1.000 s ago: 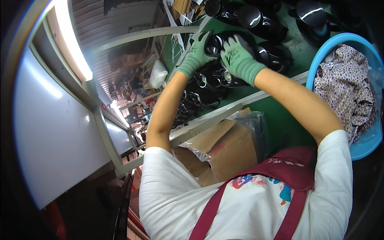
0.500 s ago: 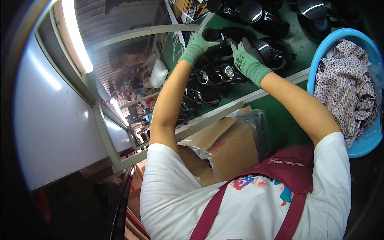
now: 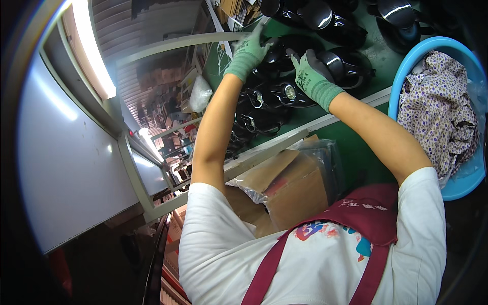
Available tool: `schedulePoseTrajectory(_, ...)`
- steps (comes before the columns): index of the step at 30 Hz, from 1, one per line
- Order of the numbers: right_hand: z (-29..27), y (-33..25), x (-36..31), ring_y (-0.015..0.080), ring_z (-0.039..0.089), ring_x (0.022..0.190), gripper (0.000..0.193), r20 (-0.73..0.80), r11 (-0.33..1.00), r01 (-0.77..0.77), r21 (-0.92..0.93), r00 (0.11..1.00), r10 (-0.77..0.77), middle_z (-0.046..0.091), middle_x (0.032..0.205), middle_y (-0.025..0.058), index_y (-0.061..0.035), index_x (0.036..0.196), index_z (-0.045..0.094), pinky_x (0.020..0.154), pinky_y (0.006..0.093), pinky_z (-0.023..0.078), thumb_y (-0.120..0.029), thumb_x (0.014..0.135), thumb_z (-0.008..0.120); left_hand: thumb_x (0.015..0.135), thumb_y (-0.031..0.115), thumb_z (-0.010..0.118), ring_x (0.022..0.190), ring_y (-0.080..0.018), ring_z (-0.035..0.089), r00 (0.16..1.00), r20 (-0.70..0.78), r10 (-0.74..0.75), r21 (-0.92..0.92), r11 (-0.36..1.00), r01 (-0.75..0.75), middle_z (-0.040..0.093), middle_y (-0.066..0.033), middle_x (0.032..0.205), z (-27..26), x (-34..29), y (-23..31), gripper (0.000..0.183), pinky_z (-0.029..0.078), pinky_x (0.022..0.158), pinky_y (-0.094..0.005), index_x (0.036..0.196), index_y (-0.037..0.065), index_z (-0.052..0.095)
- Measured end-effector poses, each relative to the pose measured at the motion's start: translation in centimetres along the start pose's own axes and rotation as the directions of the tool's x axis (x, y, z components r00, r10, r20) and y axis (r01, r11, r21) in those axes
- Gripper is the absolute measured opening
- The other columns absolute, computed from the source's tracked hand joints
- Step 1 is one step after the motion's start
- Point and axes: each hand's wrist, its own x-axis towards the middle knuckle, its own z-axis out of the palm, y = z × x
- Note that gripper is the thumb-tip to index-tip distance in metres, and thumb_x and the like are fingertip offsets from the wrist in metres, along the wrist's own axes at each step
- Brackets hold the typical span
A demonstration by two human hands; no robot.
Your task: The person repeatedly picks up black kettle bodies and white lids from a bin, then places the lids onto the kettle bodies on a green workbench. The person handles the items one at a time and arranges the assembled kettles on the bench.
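Observation:
Both my hands wear green knit gloves with grey-coated fingers. My left hand (image 3: 250, 52) is open at the left end of a glossy black rounded object (image 3: 290, 46), its fingers spread and nothing in them. On the near right side of the same object, my right hand (image 3: 312, 73) has fingers stretched out and parted; whether the fingertips touch it, I cannot tell. Close to the right hand's other side lies another glossy black piece (image 3: 351, 68) with a rounded top. Nearer to me stand several more black pieces, some with a round shiny silvery disc (image 3: 290, 92) on the front.
The green worktop (image 3: 378, 51) has a pale metal edge (image 3: 325, 121). More black pieces (image 3: 330, 20) stand at the back. A blue basin (image 3: 460, 192) with patterned cloth (image 3: 437, 112) is at right. Below the edge sits a cardboard box (image 3: 300, 195); a metal frame (image 3: 183, 38) rises at left.
My left hand has come off the black object's left end and moved slightly left and up, fingers opening. My right hand has barely moved.

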Motion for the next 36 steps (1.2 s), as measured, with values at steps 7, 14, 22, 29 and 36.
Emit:
schedulePoseTrajectory(7,-0.1,0.1,0.0,0.0325,0.059,0.111,0.038,-0.050,1.000,-0.020,0.017,0.998,0.021,0.032,0.156,0.0174,-0.0115,0.124,0.068,0.095,0.0492,0.038,-0.023,0.089,0.057,0.090,0.062,0.055,0.098,-0.0351,0.068,0.996,0.013,-0.085,-0.374,0.924,0.083,0.069,-0.0236,0.101,-0.1,2.9,-3.4,0.074,0.053,0.088,-0.0430,0.131,0.000,0.053)
schedulePoseTrajectory(14,1.4,0.3,0.8,0.0475,0.037,0.135,0.042,0.025,0.991,0.114,-0.063,0.993,-0.113,0.044,0.148,0.0213,-0.0098,0.126,0.066,0.085,0.0662,0.045,-0.027,0.088,0.060,0.075,0.043,0.079,0.121,-0.0422,0.051,0.941,0.205,0.270,-0.390,0.904,-0.174,0.051,-0.0277,0.127,-0.1,2.1,-0.6,0.081,0.043,0.101,-0.0446,0.132,-0.002,0.044)
schedulePoseTrajectory(22,1.7,-0.9,0.1,0.0422,0.040,0.135,0.035,-0.005,0.994,-0.010,0.110,1.000,0.011,0.040,0.151,0.0200,-0.0173,0.117,0.073,0.091,0.0607,0.042,-0.031,0.088,0.059,0.060,0.009,0.077,0.119,-0.0410,0.046,0.771,0.239,0.590,0.222,0.740,-0.635,0.046,-0.0209,0.133,-0.2,-0.2,2.5,0.078,0.041,0.102,-0.0437,0.132,0.003,0.048)
schedulePoseTrajectory(29,1.5,-0.8,0.0,0.0398,0.037,0.138,0.039,-0.078,0.998,-0.069,0.010,0.995,0.069,0.035,0.155,0.0156,-0.0160,0.124,0.068,0.105,0.0626,0.029,-0.031,0.094,0.049,0.076,0.008,0.065,0.124,-0.0395,0.044,0.897,-0.184,0.402,0.313,0.889,-0.334,0.042,-0.0170,0.142,1.5,-3.9,3.6,0.070,0.040,0.103,-0.0478,0.142,0.008,0.042)
schedulePoseTrajectory(36,-4.8,-3.6,-13.3,0.0316,0.062,0.102,0.041,-0.462,0.810,0.269,0.521,0.887,0.003,0.064,0.112,0.0154,-0.0096,0.114,0.065,0.091,0.0425,0.047,-0.020,0.075,0.066,0.070,0.027,0.079,0.118,-0.0373,0.053,0.903,-0.393,0.175,-0.329,0.890,-0.316,0.048,-0.0179,0.136,-7.7,-26.3,7.6,0.076,0.043,0.101,-0.0460,0.137,0.009,0.048)
